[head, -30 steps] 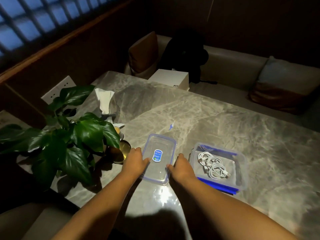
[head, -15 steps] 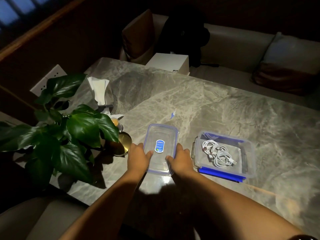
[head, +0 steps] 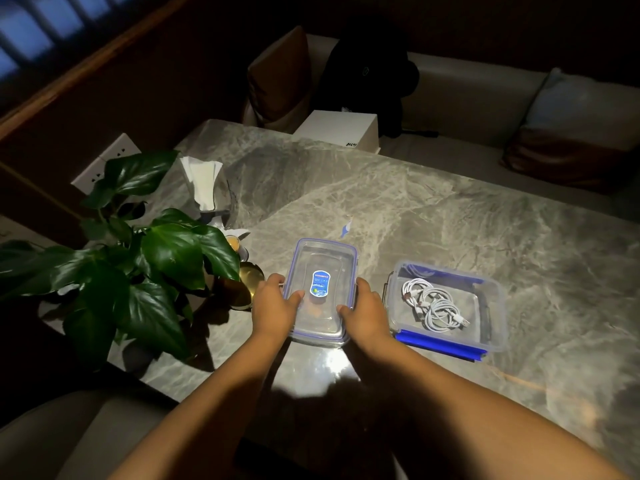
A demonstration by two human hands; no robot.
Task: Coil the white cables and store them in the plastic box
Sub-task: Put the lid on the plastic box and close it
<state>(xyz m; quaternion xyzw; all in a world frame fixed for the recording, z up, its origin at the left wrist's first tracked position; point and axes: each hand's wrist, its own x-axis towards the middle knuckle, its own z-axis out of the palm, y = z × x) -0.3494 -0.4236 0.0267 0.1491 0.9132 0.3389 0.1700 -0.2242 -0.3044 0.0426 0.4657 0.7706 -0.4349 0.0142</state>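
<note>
A clear plastic box (head: 495,292) with blue clips stands open on the marble table, right of centre. Coiled white cables (head: 433,306) lie inside it. Left of it lies the clear lid (head: 323,268) with a blue rim and a blue sticker, flat on the table. My left hand (head: 273,306) grips the lid's left edge, thumb on top. My right hand (head: 367,306) grips its right edge the same way.
A leafy green plant (head: 145,258) stands at the table's left edge, with a tissue holder (head: 204,188) and a brass pot (head: 247,282) by it. A white box (head: 339,129) sits at the far edge. A small blue scrap (head: 345,230) lies beyond the lid.
Both hands have slid further onto the lid's sides, thumbs now on top. The camera tilted down and closer. The box and cables have not moved.
</note>
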